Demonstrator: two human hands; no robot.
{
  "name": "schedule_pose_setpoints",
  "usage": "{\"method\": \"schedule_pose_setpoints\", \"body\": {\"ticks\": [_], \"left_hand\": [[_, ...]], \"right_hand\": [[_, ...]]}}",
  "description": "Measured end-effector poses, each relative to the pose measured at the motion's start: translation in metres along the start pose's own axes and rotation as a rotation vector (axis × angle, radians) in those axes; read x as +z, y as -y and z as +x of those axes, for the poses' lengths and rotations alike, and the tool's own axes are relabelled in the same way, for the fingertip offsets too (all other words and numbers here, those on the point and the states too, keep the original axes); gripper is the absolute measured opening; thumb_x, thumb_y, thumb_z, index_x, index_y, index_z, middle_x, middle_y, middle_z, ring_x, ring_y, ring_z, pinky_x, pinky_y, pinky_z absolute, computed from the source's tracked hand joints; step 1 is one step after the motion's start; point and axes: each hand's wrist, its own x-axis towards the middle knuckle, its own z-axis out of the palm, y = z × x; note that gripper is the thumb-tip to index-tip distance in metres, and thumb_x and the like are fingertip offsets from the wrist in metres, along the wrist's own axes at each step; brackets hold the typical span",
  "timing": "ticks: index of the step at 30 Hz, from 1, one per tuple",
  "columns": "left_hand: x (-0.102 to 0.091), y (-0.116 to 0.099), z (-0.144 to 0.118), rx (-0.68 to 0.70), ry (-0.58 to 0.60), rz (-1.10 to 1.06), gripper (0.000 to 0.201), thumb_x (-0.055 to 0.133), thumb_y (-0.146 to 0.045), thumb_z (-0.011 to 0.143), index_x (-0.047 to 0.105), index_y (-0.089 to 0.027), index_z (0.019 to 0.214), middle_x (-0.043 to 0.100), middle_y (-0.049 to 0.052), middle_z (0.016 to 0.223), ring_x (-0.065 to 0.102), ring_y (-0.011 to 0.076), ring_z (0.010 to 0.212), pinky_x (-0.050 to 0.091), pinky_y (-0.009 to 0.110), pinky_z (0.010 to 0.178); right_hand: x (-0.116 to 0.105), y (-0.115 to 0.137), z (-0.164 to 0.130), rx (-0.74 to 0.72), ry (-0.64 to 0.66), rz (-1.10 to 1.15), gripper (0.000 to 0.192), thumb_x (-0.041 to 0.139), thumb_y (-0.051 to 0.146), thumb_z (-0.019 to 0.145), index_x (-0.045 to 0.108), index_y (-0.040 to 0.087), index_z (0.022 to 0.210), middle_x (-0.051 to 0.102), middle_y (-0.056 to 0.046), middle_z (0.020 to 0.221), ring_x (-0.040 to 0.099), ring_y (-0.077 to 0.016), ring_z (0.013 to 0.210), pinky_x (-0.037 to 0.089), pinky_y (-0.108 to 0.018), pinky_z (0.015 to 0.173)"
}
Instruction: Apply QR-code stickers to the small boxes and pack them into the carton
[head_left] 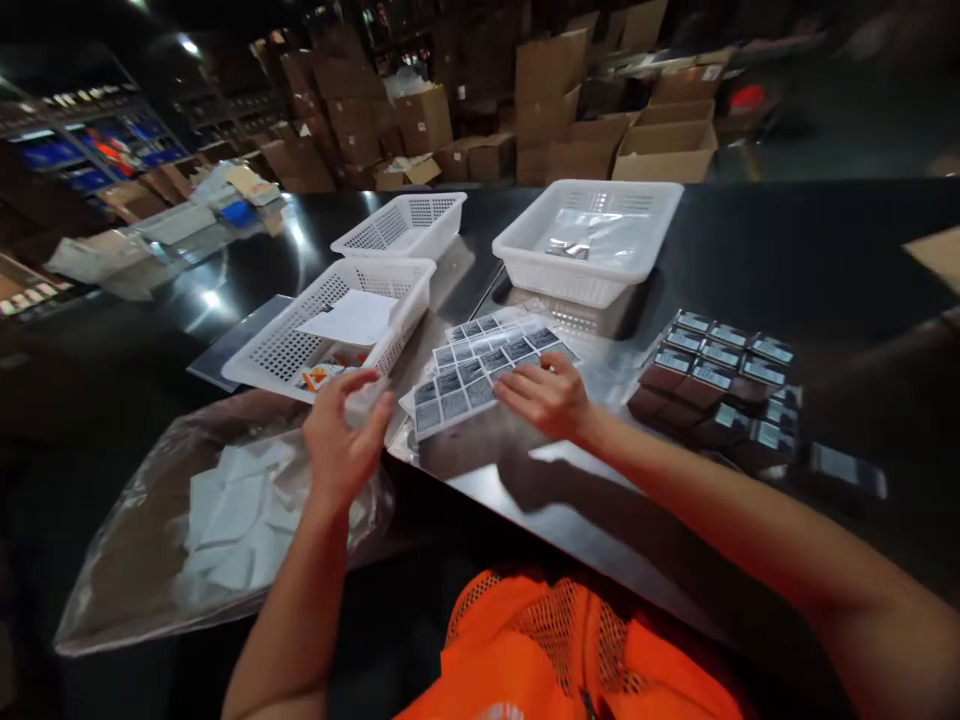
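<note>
Left hand (343,435) beside white perforated plastic basket (289,340), grip apart, right hand (546,398) at grey-and-white gridded sheets (472,372), grip unclear, near glossy black counter (810,260)'s front edge

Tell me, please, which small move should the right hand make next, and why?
Perhaps the right hand should slide the top one of the printed sheets aside: they lie overlapping, this hand is at their edge, and the left hand, open nearby, could steady the rest.
</note>
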Motion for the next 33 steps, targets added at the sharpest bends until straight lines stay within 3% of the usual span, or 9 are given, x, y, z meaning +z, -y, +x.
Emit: {"method": "schedule_pose_setpoints", "body": {"ticks": [2,5,7,10,15,21,26,30,33], "left_hand": [[0.029,-0.020,0.029,-0.019,0.368,-0.117,0.045,0.067,-0.049,0.086,0.065,-0.020,0.120,0.069,0.014,0.132,0.059,0.0309,0.131,0.041,0.054,0.116],[0.082,-0.047,0.057,-0.025,0.910,-0.293,0.048,0.070,-0.054,0.078,0.070,-0.019,0.112,0.076,0.014,0.117,0.070,0.0293,0.111,0.056,0.046,0.095],[0.115,-0.065,0.061,-0.008,1.219,-0.369,0.040,0.072,-0.053,0.074,0.071,-0.018,0.095,0.077,0.010,0.095,0.073,0.0243,0.087,0.058,0.038,0.078],[0.148,-0.089,0.057,0.043,1.400,-0.385,0.033,0.069,-0.051,0.077,0.065,-0.018,0.076,0.067,0.002,0.070,0.062,0.0167,0.065,0.051,0.031,0.065],[0.170,-0.126,0.057,0.276,1.524,-0.134,0.023,0.067,-0.039,0.080,0.065,-0.019,0.069,0.058,-0.002,0.060,0.050,0.0131,0.058,0.035,0.025,0.058],[0.184,-0.156,0.046,0.461,1.560,0.083,0.020,0.056,-0.031,0.084,0.073,-0.020,0.082,0.066,0.000,0.067,0.055,0.0156,0.063,0.035,0.027,0.062],[0.193,-0.162,0.016,0.489,1.261,0.055,0.023,0.050,-0.020,0.078,0.071,-0.021,0.085,0.073,0.004,0.082,0.063,0.0185,0.074,0.038,0.030,0.069],[0.204,-0.167,-0.013,0.476,0.942,0.070,0.020,0.045,-0.021,0.078,0.063,-0.021,0.069,0.069,0.006,0.073,0.061,0.0198,0.070,0.036,0.032,0.067],[0.214,-0.166,-0.028,0.430,0.840,-0.022,0.019,0.044,-0.020,0.075,0.056,-0.022,0.061,0.064,0.004,0.063,0.058,0.0183,0.063,0.036,0.031,0.065]], "right_hand": [[-0.013,0.021,-0.025,-0.189,-0.129,-0.048,0.024,0.056,0.021,0.101,0.073,0.024,0.086,0.081,0.002,0.097,0.069,-0.0139,0.080,0.041,-0.033,0.069],[-0.028,0.043,-0.060,-0.410,-0.343,-0.188,0.018,0.062,0.017,0.097,0.073,0.023,0.084,0.080,0.002,0.095,0.069,-0.0135,0.078,0.041,-0.033,0.065],[-0.038,0.050,-0.080,-0.347,-0.351,-0.232,0.015,0.063,0.013,0.094,0.073,0.021,0.087,0.080,0.001,0.094,0.068,-0.0136,0.076,0.043,-0.034,0.067],[-0.060,0.050,-0.106,-0.097,-0.300,-0.059,0.007,0.067,0.021,0.093,0.073,0.020,0.096,0.080,-0.002,0.098,0.070,-0.0172,0.088,0.049,-0.038,0.079],[-0.100,0.029,-0.140,0.380,-0.494,0.137,0.022,0.080,0.025,0.086,0.075,0.020,0.107,0.077,-0.009,0.108,0.070,-0.0233,0.105,0.058,-0.041,0.091],[-0.100,0.004,-0.159,0.743,-0.359,0.588,0.013,0.081,0.027,0.086,0.082,0.022,0.097,0.077,-0.003,0.088,0.072,-0.0149,0.074,0.060,-0.027,0.067],[-0.095,0.003,-0.164,0.942,-0.392,0.713,0.018,0.085,0.025,0.078,0.083,0.019,0.094,0.074,-0.004,0.093,0.069,-0.0120,0.068,0.057,-0.024,0.060],[-0.094,0.001,-0.168,0.987,-0.412,0.705,0.012,0.081,0.026,0.080,0.082,0.018,0.090,0.073,-0.005,0.090,0.068,-0.0127,0.070,0.055,-0.024,0.061],[-0.094,-0.002,-0.170,1.043,-0.397,0.713,0.015,0.078,0.026,0.083,0.081,0.018,0.095,0.077,-0.004,0.085,0.071,-0.0146,0.072,0.055,-0.026,0.064]]}}
